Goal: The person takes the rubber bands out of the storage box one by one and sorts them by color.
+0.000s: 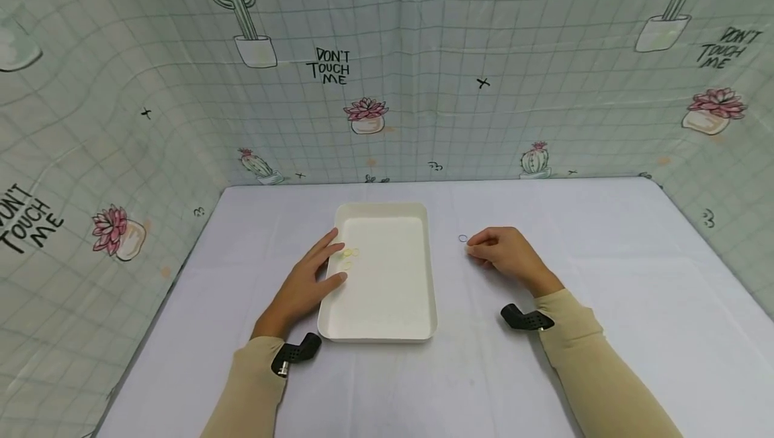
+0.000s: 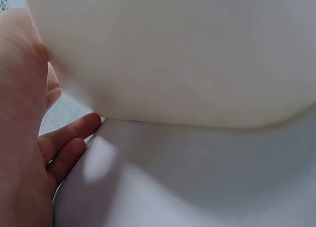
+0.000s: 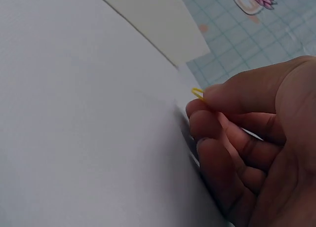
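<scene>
My right hand [image 1: 510, 254] pinches a small yellow rubber band [image 3: 197, 93]; my left hand [image 1: 308, 283] rests with relaxed fingers on the white rectangular plastic tray [image 1: 387, 303].

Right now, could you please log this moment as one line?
left hand: rests on white tray rim | right hand: pinches yellow rubber band | clear ring: on table

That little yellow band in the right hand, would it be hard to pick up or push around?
Probably fiddly: the band is a thin loop, pinched by the right hand's fingertips. It looks light and floppy, so a push would likely slide or bend it. Those lying flat in the tray suggest it won't roll.
</scene>
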Motion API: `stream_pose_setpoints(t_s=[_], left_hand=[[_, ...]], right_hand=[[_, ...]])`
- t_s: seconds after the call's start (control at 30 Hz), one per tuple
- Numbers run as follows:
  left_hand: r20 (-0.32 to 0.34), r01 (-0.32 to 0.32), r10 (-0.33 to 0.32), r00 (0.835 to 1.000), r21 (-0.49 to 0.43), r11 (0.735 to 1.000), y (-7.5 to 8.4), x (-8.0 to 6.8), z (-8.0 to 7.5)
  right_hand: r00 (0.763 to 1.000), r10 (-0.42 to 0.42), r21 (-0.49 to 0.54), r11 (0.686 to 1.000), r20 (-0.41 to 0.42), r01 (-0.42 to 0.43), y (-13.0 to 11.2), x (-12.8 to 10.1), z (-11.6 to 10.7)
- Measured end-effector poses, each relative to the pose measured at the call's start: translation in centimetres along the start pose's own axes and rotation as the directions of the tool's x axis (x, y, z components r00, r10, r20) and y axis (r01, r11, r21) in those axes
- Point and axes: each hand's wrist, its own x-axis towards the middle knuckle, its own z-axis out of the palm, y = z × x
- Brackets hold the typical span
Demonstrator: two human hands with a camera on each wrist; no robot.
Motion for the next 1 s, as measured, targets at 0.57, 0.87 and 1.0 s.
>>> stream_pose_setpoints(t_s=[0.57,0.87,1.0], left_hand=[[-0.002,0.007,-0.007,1.000,-0.011,1.000,0.03,-0.02,0.12],[0.005,0.000,0.000,1.000,-0.013,1.000,-0.01,0.00,0.02],[0.001,0.001,-0.001,1.000,-0.013,1.000,0.02,0.02,-0.04]], right_hand=[[0.999,-0.036,-0.148,0.988,0.001,0.036,-0.43,0.19,0.64],[0.999,-0.038,-0.178,0.983,-0.004,0.037,-0.31,0.06,0.70],[0.998,-0.056,-0.193,0.980,-0.010,0.053,-0.43,0.16,0.73]])
